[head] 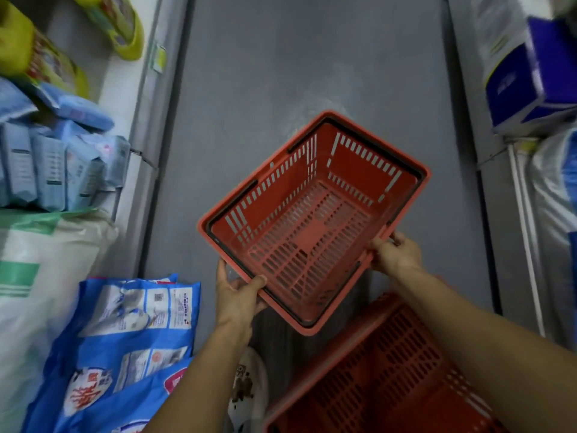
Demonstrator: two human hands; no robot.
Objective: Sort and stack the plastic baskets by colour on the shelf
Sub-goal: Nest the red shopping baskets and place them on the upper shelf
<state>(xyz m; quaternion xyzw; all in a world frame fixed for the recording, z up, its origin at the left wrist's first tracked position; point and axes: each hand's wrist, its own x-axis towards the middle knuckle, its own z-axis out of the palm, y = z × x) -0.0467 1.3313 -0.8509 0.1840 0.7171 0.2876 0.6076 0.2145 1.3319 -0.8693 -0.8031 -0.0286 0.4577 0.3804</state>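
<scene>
I hold an empty red plastic basket (312,220) tilted over the grey aisle floor, its slotted bottom and black folded handles showing. My left hand (239,295) grips its near left rim, thumb over the edge. My right hand (396,253) grips the right rim. A second red basket (381,376) lies below my right forearm at the lower right, partly cut off by the frame.
Blue printed bags (125,345) and a white sack (40,267) lie at the lower left. Shelves with blue packets (59,164) and yellow packs (40,60) line the left; blue-and-white boxes (524,79) stand on the right shelf. Grey floor (312,57) runs between. A shoe (246,389) shows below.
</scene>
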